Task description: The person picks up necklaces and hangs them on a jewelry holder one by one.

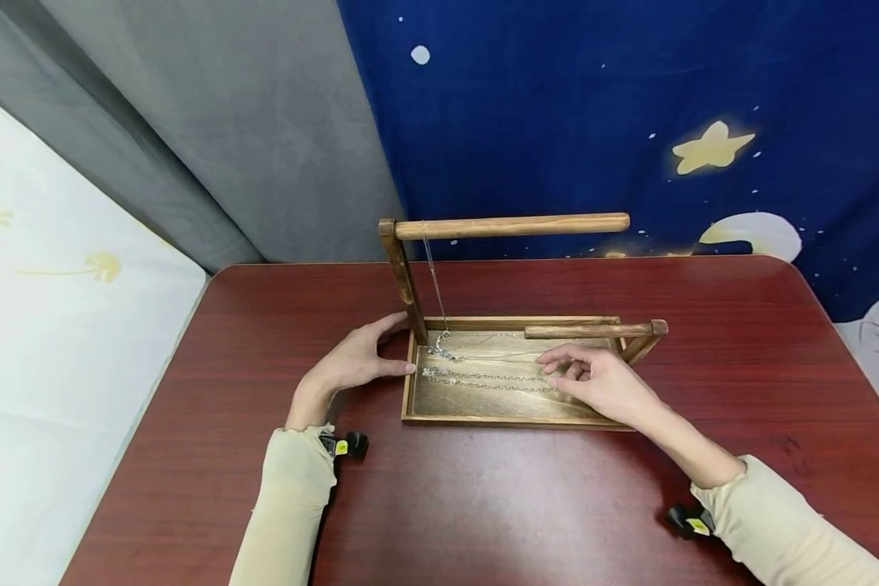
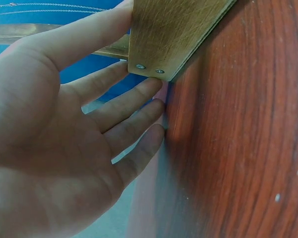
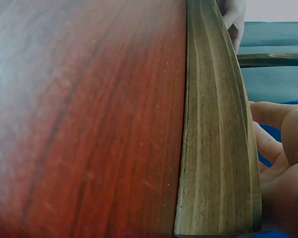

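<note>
At the left end of a wooden tray (image 1: 516, 422) my left hand (image 1: 355, 356) rests, thumb against the end wall and fingers by the tall post. In the left wrist view, the straight fingers of that hand (image 2: 84, 109) reach the tray's screwed end wall (image 2: 169, 34). My right hand (image 1: 604, 382) is over the tray's right part, fingers bent beside thin chains; I cannot tell whether it pinches one. A necklace with a flower pendant (image 1: 430, 372) lies stretched out inside. Behind it is a sparkling pendant (image 1: 445, 355), its chain running toward my right fingertips. The right wrist view hides those fingertips behind the tray wall (image 3: 216, 119).
A high wooden bar (image 1: 513, 227) extends right from the tall post (image 1: 403, 281), with a silver necklace (image 1: 434, 277) hanging near its left end. A lower bar (image 1: 586, 331) crosses the tray's right rear. The red-brown table (image 1: 483, 496) meets curtains behind.
</note>
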A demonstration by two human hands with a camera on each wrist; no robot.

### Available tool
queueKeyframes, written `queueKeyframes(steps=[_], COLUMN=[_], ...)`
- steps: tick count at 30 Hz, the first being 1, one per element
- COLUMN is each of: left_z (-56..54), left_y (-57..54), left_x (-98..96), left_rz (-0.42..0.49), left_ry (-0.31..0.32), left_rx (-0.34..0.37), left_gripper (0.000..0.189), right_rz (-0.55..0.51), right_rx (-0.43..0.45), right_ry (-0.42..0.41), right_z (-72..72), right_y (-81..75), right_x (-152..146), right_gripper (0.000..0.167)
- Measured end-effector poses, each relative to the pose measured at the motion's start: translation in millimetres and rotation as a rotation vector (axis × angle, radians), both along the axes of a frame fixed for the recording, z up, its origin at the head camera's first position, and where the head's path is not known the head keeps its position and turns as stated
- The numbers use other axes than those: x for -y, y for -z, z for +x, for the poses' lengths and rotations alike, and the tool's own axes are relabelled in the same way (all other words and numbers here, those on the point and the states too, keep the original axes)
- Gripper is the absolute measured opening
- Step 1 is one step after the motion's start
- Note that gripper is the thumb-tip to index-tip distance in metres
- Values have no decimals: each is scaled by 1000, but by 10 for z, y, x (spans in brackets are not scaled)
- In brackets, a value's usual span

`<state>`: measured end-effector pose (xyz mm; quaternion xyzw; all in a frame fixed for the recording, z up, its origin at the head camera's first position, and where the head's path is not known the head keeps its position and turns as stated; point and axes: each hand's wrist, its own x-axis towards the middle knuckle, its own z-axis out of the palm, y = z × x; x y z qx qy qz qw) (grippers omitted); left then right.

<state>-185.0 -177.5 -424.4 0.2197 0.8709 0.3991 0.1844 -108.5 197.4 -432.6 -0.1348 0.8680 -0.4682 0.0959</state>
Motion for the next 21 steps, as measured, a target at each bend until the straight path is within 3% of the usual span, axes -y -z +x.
queueKeyframes(steps=[7,21], left_z=[6,21], left_y=[-11,1], left_x=[6,18], left_rz=[-10,-18], left_ry=[7,3], left_rx=[-5,-22], left_gripper=[85,84], right_rz=[11,77], right_rx=[-55,-35], right_ry=[-2,14], right_z=[-11,-37], right_y=[75,107], right_x=[9,66], right_gripper=[23,23])
